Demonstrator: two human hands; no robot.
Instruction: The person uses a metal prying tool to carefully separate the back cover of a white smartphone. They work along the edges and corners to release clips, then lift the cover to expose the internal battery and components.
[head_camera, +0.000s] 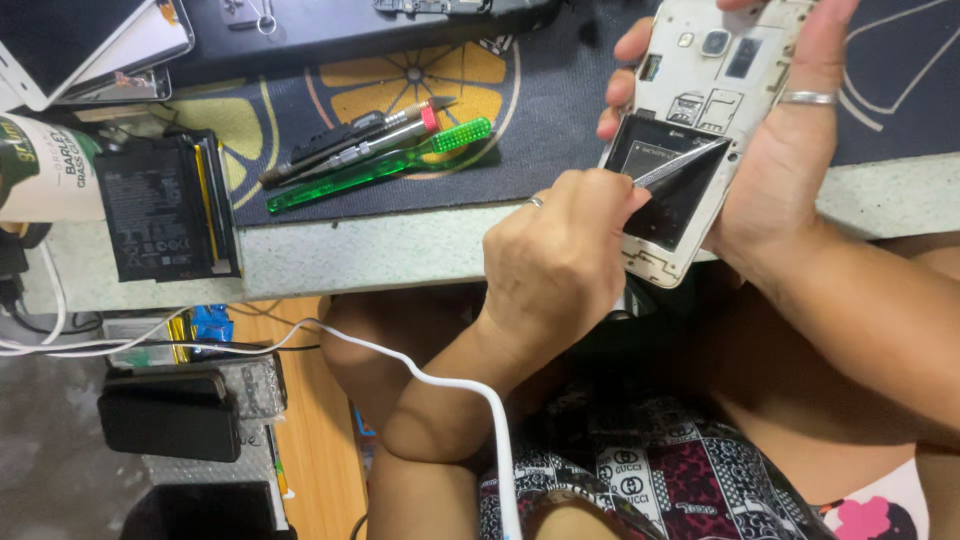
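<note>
My right hand (790, 180) cradles a white phone (700, 70) from behind with its back cover off, thumb along the right edge and fingers wrapped round the left. A black battery (665, 195) sits in the phone's lower bay. My left hand (555, 255) is closed on a thin metal tool (685, 163). The tool's tip lies across the battery's upper corner, near the card slots. Both hands hover over the front edge of the table (380, 255).
A green-handled screwdriver (385, 165) and other slim tools lie on a dark mat with a citrus print (560, 90). A loose black battery (165, 210) rests at left, with phones (90, 40) behind it. A white cable (440, 380) crosses my lap. A black device (170, 415) sits below.
</note>
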